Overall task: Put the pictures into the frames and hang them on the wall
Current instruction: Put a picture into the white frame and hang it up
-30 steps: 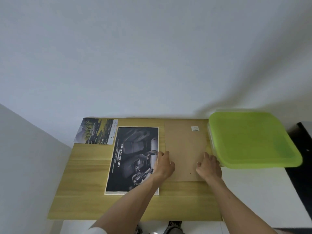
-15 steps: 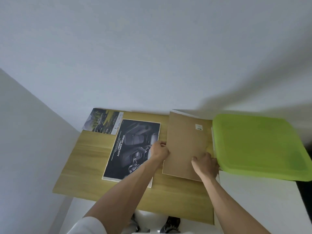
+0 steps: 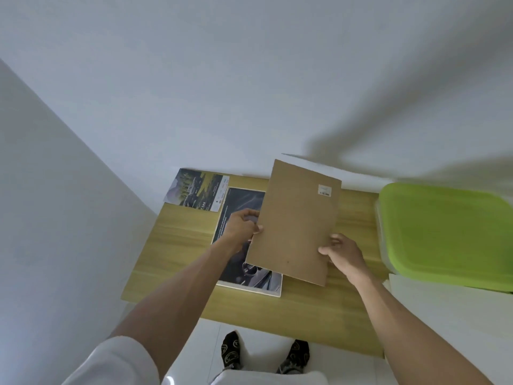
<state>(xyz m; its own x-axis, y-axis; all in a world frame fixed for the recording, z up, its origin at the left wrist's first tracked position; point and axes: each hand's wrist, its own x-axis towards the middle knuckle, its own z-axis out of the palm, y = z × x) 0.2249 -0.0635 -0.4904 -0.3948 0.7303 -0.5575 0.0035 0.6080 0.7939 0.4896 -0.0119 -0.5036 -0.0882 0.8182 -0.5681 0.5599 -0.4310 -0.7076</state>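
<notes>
Left hand (image 3: 241,227): gripped the board's (image 3: 295,222) left edge.
Right hand (image 3: 342,252): pinched its lower right edge.
Board: raised, tilted over the table (image 3: 177,245).
Beneath: dark picture (image 3: 244,201).
Right: green lid (image 3: 447,234).

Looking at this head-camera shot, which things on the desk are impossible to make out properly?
- Underside of the brown board, held by the left hand and right hand: faces away from the camera.
- Dark car picture: its middle is hidden by the board and the left hand.
- Small label on the board: too small to read.
- Green-lidded bin: cut off by the right edge; the lid hides its contents.
</notes>
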